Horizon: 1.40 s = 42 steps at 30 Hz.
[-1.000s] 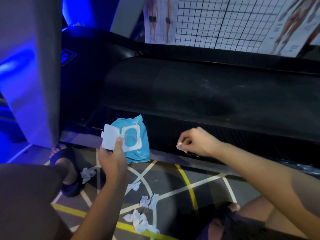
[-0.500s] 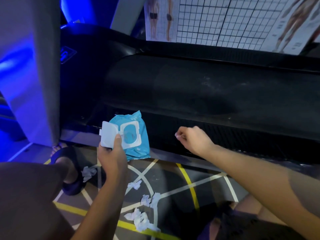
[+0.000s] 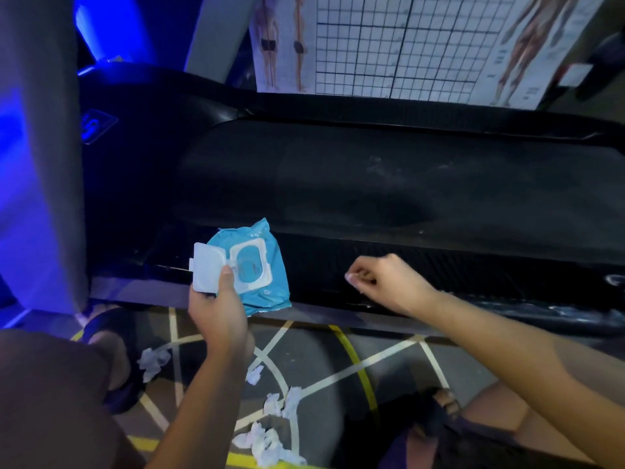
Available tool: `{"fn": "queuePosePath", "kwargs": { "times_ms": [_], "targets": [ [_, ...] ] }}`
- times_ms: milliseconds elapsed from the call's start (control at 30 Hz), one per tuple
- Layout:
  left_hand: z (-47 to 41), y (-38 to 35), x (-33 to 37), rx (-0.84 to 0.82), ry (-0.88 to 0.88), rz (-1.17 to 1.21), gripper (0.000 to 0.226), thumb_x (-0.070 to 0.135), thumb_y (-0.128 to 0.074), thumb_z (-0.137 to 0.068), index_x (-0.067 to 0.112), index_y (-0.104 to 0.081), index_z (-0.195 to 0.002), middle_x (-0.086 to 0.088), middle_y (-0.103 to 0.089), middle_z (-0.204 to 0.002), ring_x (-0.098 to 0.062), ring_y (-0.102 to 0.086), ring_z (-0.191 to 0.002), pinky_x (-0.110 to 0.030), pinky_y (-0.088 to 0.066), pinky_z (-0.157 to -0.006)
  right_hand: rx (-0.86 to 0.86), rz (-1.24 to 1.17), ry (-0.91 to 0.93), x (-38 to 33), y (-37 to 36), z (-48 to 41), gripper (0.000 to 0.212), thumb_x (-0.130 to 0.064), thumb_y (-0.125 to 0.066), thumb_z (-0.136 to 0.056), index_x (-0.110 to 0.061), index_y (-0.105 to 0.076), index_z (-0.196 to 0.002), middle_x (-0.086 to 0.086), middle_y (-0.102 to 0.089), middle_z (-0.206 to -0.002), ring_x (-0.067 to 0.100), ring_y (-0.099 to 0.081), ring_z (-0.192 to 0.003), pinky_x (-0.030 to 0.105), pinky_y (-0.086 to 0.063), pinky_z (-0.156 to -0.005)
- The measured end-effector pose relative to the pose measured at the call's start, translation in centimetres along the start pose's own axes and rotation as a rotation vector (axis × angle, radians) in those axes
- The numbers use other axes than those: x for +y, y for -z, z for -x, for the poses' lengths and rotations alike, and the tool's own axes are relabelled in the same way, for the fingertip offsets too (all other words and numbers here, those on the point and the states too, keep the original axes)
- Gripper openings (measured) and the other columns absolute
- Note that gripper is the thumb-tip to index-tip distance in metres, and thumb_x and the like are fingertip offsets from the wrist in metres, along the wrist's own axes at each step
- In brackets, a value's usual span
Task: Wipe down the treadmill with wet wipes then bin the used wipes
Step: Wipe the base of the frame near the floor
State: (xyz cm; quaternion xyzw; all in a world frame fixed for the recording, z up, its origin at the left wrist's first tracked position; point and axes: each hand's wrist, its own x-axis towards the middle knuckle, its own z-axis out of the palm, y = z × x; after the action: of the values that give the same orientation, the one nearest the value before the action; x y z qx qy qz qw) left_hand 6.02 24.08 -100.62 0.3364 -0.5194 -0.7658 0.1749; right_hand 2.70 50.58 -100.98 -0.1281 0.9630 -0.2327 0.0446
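Note:
My left hand grips a blue wet-wipe pack by its lower left, thumb on the open white flip lid. No wipe sticks out of the opening. The pack hangs in front of the black treadmill's near side rail, below the dusty belt. My right hand hovers over that rail to the pack's right, fingers curled and thumb against forefinger; no wipe shows in it. Several crumpled used wipes lie on the floor below.
The treadmill's grey upright post stands at the left in blue light. Anatomy and grid posters hang behind the treadmill. My sandalled feet rest on the floor with painted yellow and white lines. More used wipes lie by the left foot.
My left hand has raised the pack slightly, lid still open. My right hand has drifted a little left along the rail and stays curled.

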Motion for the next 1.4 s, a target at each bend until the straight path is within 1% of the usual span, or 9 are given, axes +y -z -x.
{"fn": "queuePosePath", "kwargs": {
  "times_ms": [300,433,600,700,833,933,1100,1233,1400],
  "targets": [
    [1.2,-3.3,-1.0,-0.063,0.080,0.065,0.036,0.023,-0.069,-0.100,0.024,-0.062,-0.135,0.009,-0.071,-0.121,-0.008,-0.072,-0.106,-0.022,-0.061,-0.075,0.411,-0.089,-0.294,5.9,3.5,3.3,0.011,-0.033,-0.068,-0.095,-0.023,-0.074,-0.095,-0.005,-0.075,-0.081,0.009,-0.072,-0.077,0.034,-0.060,-0.077],
    [1.1,-3.9,-0.4,-0.069,0.089,0.107,0.033,0.022,-0.069,-0.100,0.024,-0.063,-0.132,0.007,-0.074,-0.120,-0.008,-0.074,-0.103,-0.029,-0.063,-0.084,0.600,-0.017,-0.114,1.9,-3.9,4.4,0.009,-0.014,-0.064,-0.096,-0.016,-0.073,-0.098,0.004,-0.076,-0.088,0.024,-0.071,-0.078,0.038,-0.058,-0.073],
    [0.3,-2.8,1.0,0.014,0.022,0.132,0.038,0.017,-0.068,-0.100,0.022,-0.062,-0.138,0.006,-0.074,-0.121,-0.009,-0.074,-0.104,-0.034,-0.061,-0.092,0.573,0.190,0.232,-3.4,-13.9,4.5,0.028,-0.002,-0.063,-0.089,-0.005,-0.071,-0.116,0.004,-0.071,-0.115,0.022,-0.063,-0.111,0.039,-0.047,-0.105],
    [0.4,-0.7,0.8,0.030,0.033,0.104,0.038,0.022,-0.069,-0.100,0.025,-0.062,-0.137,0.007,-0.074,-0.121,-0.010,-0.075,-0.102,-0.036,-0.062,-0.091,0.553,0.178,0.216,-2.4,-14.9,4.6,0.024,-0.010,-0.054,-0.097,-0.007,-0.071,-0.114,-0.001,-0.069,-0.115,0.019,-0.055,-0.107,0.037,-0.050,-0.099],
    [0.6,1.4,0.3,0.079,0.083,0.086,0.039,0.026,-0.069,-0.100,0.026,-0.060,-0.138,0.008,-0.071,-0.124,-0.009,-0.074,-0.102,-0.031,-0.062,-0.084,0.552,0.245,0.212,-0.3,-13.7,4.7,0.022,-0.003,-0.069,-0.089,-0.011,-0.071,-0.109,0.001,-0.066,-0.105,0.023,-0.057,-0.095,0.036,-0.039,-0.111],
    [0.7,1.6,0.1,0.111,0.083,0.087,0.043,0.025,-0.068,-0.101,0.024,-0.057,-0.142,0.008,-0.069,-0.124,-0.008,-0.072,-0.103,-0.022,-0.060,-0.073,0.613,0.256,0.082,-0.1,-13.4,6.4,0.030,-0.008,-0.069,-0.084,-0.017,-0.072,-0.113,-0.001,-0.067,-0.104,0.024,-0.061,-0.097,0.035,-0.041,-0.100],
    [0.9,1.2,-0.1,0.061,0.100,0.081,0.040,0.026,-0.068,-0.101,0.029,-0.058,-0.140,0.009,-0.070,-0.126,-0.011,-0.073,-0.106,-0.036,-0.062,-0.090,0.752,0.357,-0.185,1.5,-11.7,8.7,0.035,-0.010,-0.069,-0.081,-0.030,-0.075,-0.109,-0.008,-0.067,-0.100,0.024,-0.061,-0.089,0.037,-0.037,-0.080],
    [1.4,0.4,-0.1,0.004,0.094,0.071,0.034,0.027,-0.068,-0.101,0.033,-0.059,-0.133,0.010,-0.071,-0.123,-0.010,-0.072,-0.108,-0.035,-0.060,-0.093,0.866,0.299,-0.358,2.6,-11.1,9.2,0.031,-0.001,-0.081,-0.075,-0.020,-0.077,-0.098,0.000,-0.066,-0.092,0.027,-0.056,-0.082,0.040,-0.043,-0.071],
    [1.7,0.0,-0.4,-0.037,0.102,0.089,0.038,0.025,-0.067,-0.101,0.031,-0.060,-0.137,0.011,-0.072,-0.122,-0.009,-0.073,-0.106,-0.032,-0.062,-0.088,0.818,0.118,-0.202,0.0,-10.3,7.4,0.017,-0.005,-0.070,-0.082,-0.012,-0.072,-0.097,0.005,-0.063,-0.095,0.028,-0.058,-0.083,0.041,-0.052,-0.077]
  ]
}}
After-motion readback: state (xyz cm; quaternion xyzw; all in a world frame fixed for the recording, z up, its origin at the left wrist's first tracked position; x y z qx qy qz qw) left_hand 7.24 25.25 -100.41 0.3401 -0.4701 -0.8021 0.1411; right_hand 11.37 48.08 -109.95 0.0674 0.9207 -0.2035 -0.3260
